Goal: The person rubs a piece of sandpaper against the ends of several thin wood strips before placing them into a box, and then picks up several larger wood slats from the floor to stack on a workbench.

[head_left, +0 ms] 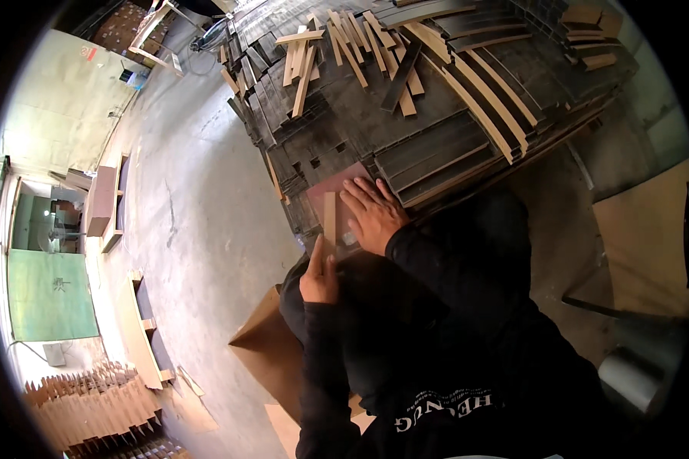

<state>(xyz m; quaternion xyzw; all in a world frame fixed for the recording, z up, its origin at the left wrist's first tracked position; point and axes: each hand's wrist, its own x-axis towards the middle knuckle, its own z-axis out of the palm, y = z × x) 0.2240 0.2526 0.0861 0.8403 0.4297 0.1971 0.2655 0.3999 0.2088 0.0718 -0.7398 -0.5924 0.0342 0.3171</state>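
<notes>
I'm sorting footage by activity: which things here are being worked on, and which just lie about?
In hand: left hand on light wooden strip; right hand flat on reddish-brown panel.
Lying about: loose wooden strips, dark stacked panels, cardboard box.

Head-worn fisheye, steeply downward, close over hands, rim perhaps distorted.

I see loose pale wooden slats (406, 57) scattered atop the big stack of dark grey boards (452, 145). Left of that stack: grey concrete floor (199, 206), w/ brown cardboard box (264, 356) nearer me, green panel (50, 294) far left.
</notes>
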